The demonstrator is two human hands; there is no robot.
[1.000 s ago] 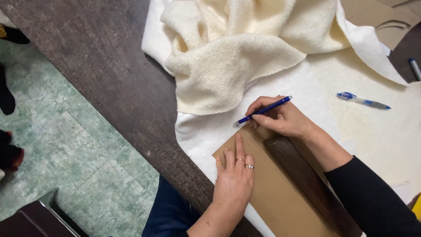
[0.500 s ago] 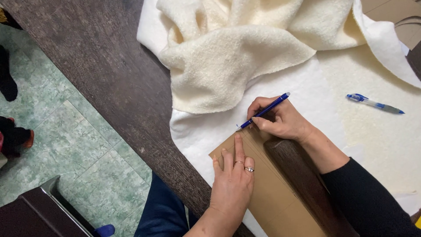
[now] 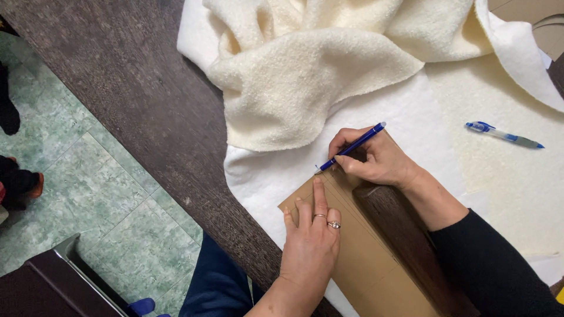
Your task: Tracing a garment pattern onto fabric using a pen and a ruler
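Dark wood grain runs across the table (image 3: 135, 94), with green tiled floor (image 3: 88, 194) below its edge. We pinch the dark blue pen (image 3: 351, 147) in our right hand (image 3: 376, 159), fingers closed narrowly round its lower barrel near the tip. It looks light, stiff and smooth, so we judge a hold low on the barrel gives the most control. Its long axis slants: tip down-left at the corner of the brown cardboard template (image 3: 358, 246), cap end up-right. Our left hand (image 3: 311, 240) lies flat and open on that template, fingers spread, gripping nothing, index finger pointing toward the pen tip. The card seems thin and stiff, likely to slide on the soft white fabric (image 3: 411, 123) beneath unless pressed. Beyond lies bunched cream fleece (image 3: 305, 76), and well to the right a second, lighter blue pen (image 3: 504, 135).
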